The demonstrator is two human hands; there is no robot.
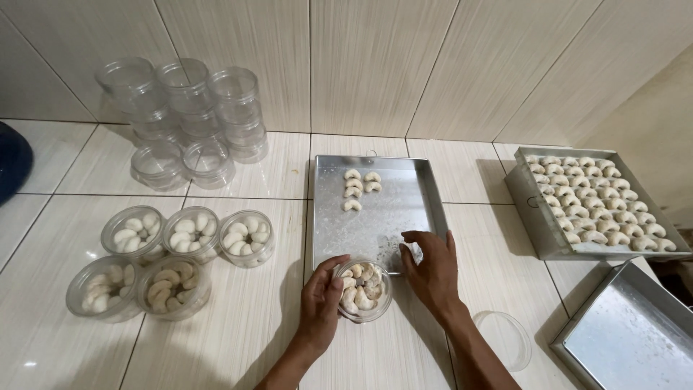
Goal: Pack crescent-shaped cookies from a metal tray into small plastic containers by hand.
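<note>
My left hand point(321, 300) grips a small clear round jar point(363, 290) partly filled with pale crescent cookies, at the near edge of a metal baking tray point(390, 224). My right hand point(431, 269) hovers beside the jar over the tray's near right corner, its fingers curled and apart with nothing visible in them. Several crescent cookies point(359, 188) lie at the far end of that tray. The jar's clear lid point(505, 339) lies on the tiled floor to the right of my right forearm.
Several filled jars point(170, 256) stand at the left, with stacks of empty clear jars point(191, 119) behind them by the wall. A full tray of cookies point(595, 202) sits at the right, an empty metal tray point(632, 336) at the near right. A dark blue object point(11, 159) lies at the far left.
</note>
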